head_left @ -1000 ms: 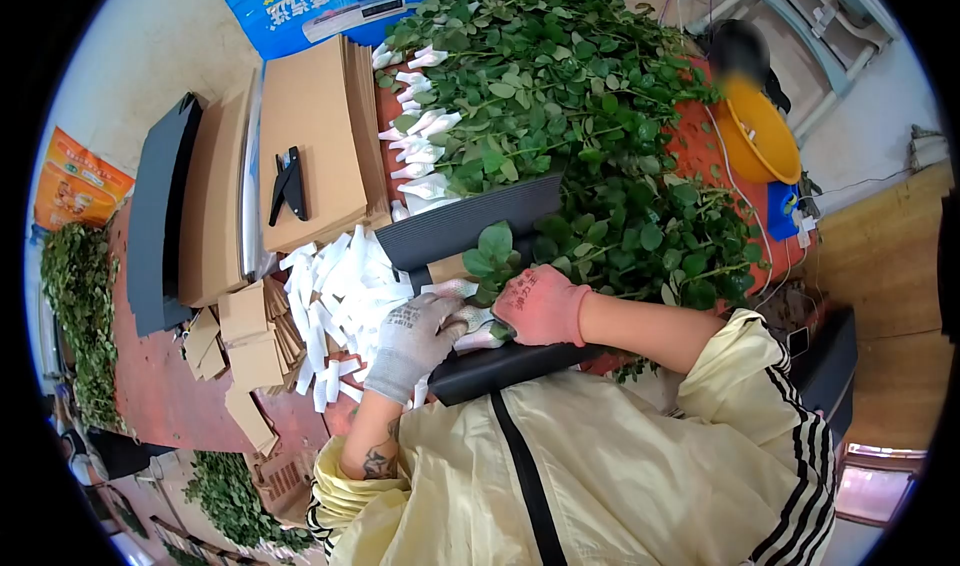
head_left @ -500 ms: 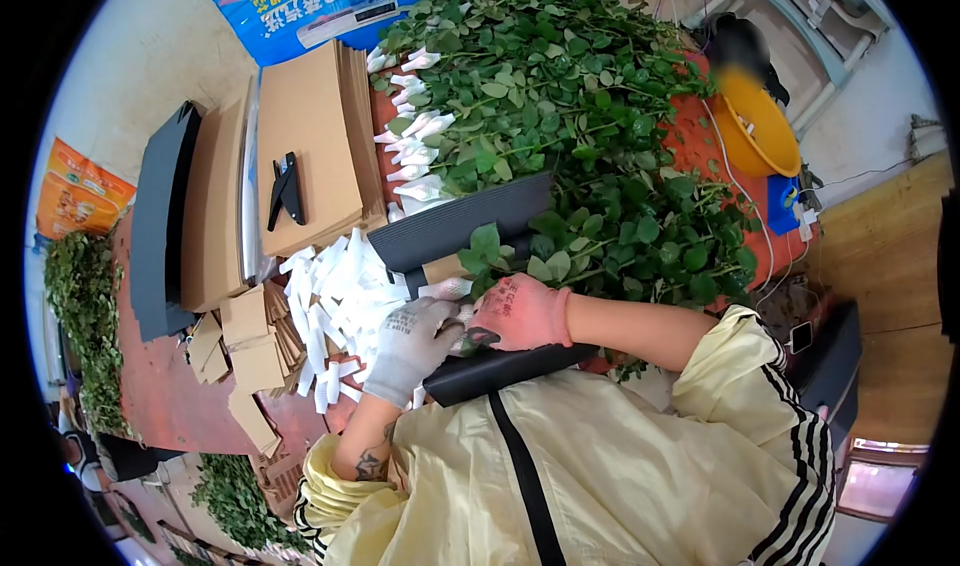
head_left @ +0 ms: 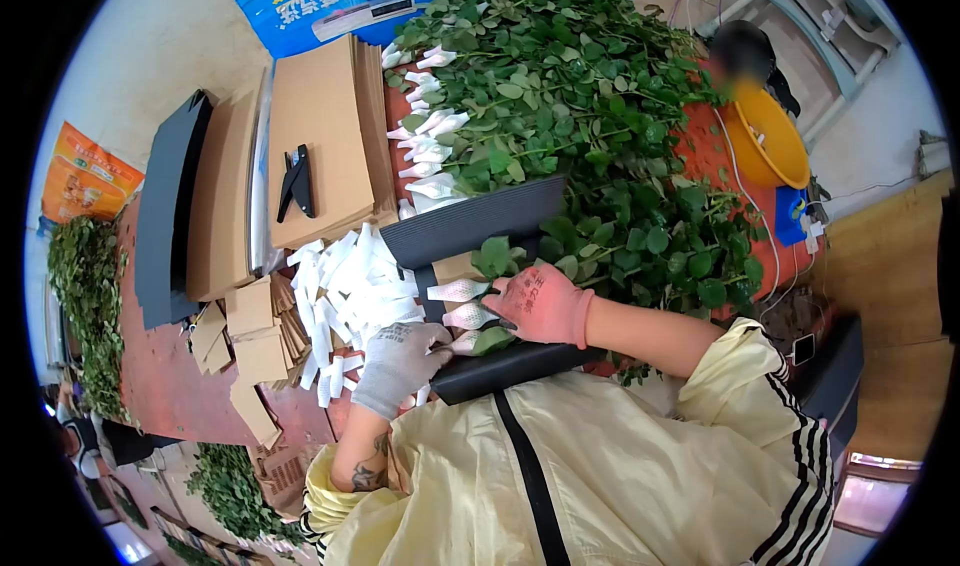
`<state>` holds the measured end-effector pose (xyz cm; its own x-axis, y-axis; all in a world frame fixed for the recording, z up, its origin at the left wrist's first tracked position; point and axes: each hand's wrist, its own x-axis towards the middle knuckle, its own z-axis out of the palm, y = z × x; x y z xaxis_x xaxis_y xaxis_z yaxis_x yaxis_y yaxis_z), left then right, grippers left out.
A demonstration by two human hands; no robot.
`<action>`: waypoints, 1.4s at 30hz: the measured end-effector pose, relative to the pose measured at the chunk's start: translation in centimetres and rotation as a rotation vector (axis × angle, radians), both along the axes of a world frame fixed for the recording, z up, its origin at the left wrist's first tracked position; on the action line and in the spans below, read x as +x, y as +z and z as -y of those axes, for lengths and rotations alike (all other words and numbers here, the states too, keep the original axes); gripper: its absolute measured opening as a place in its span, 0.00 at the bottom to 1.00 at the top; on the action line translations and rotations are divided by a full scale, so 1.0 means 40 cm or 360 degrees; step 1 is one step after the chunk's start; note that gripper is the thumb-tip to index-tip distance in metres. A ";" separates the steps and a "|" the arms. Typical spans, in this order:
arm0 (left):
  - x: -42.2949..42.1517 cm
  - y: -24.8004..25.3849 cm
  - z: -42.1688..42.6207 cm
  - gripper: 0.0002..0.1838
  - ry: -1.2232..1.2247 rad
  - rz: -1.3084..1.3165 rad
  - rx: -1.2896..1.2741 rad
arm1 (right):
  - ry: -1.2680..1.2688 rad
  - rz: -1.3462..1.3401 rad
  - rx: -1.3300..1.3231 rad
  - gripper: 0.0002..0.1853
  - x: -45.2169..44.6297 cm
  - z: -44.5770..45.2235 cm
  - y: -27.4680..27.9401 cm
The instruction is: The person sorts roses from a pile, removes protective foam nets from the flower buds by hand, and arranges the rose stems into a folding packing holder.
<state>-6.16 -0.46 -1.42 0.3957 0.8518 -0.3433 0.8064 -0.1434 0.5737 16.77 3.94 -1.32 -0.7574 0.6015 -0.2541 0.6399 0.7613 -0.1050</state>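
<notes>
Left hand loosely curled beside the netted buds near centre, right hand bent at their stem side, probably to line them up; whether either grips, I can't tell. Red worktop spans nine o'clock towards the yellow basin at two o'clock.

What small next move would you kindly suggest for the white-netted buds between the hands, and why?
Perhaps the left hand could ease the middle bud slightly leftward: its tip seems set back from that of the upper bud, and that hand is close by.
</notes>
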 end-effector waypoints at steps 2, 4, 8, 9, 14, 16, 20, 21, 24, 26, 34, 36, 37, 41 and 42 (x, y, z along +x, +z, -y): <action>-0.012 -0.043 0.000 0.14 -0.0037 0.0141 -0.0010 | 0.0018 0.0025 -0.0036 0.17 -0.005 -0.006 0.018; -0.019 -0.079 -0.002 0.13 -0.0051 0.0214 -0.0007 | 0.0024 0.0048 -0.0075 0.20 -0.007 -0.007 0.018; -0.010 -0.035 0.008 0.13 -0.0029 0.0072 0.0173 | 0.0073 0.0037 -0.0086 0.23 -0.004 -0.008 -0.009; 0.006 -0.005 0.010 0.13 -0.0035 0.0077 0.0177 | 0.0064 0.0062 -0.0096 0.23 -0.002 -0.007 -0.011; 0.084 0.020 0.058 0.23 -0.0245 0.0144 0.0754 | 0.0112 -0.0222 0.0032 0.13 0.016 -0.022 -0.001; 0.117 0.037 0.073 0.30 -0.0325 -0.0177 0.0599 | 0.0054 -0.0160 -0.0083 0.16 0.009 -0.033 0.028; 0.121 0.037 0.080 0.33 -0.0307 -0.0109 0.0525 | -0.0177 -0.0117 0.0048 0.24 -0.011 -0.041 0.024; 0.124 0.039 0.083 0.34 -0.0248 -0.0111 0.0495 | -0.0160 -0.0079 0.0034 0.26 -0.018 -0.048 0.011; 0.122 0.030 0.088 0.36 -0.0188 -0.0124 0.0544 | -0.0133 -0.0133 0.0105 0.21 -0.026 -0.061 -0.038; 0.123 0.025 0.088 0.36 -0.0180 -0.0131 0.0619 | -0.0162 -0.0190 0.0122 0.17 -0.029 -0.069 -0.041; 0.134 0.040 0.044 0.44 -0.0126 -0.0125 0.0636 | 0.0039 -0.0122 0.0095 0.13 -0.024 -0.067 -0.034; 0.126 0.005 0.024 0.48 -0.0099 -0.0130 0.0722 | 0.0056 -0.0070 0.0043 0.16 -0.004 -0.073 -0.023; 0.127 -0.007 0.009 0.47 -0.0159 -0.0173 0.0621 | 0.0092 0.0048 -0.0008 0.18 0.002 -0.074 0.026; 0.136 -0.005 0.008 0.44 -0.0141 -0.0209 0.0540 | -0.0021 -0.0706 0.0066 0.18 0.080 -0.166 0.258; 0.137 -0.002 0.008 0.44 -0.0123 -0.0215 0.0530 | -0.0149 -0.0728 0.0099 0.19 0.088 -0.223 0.271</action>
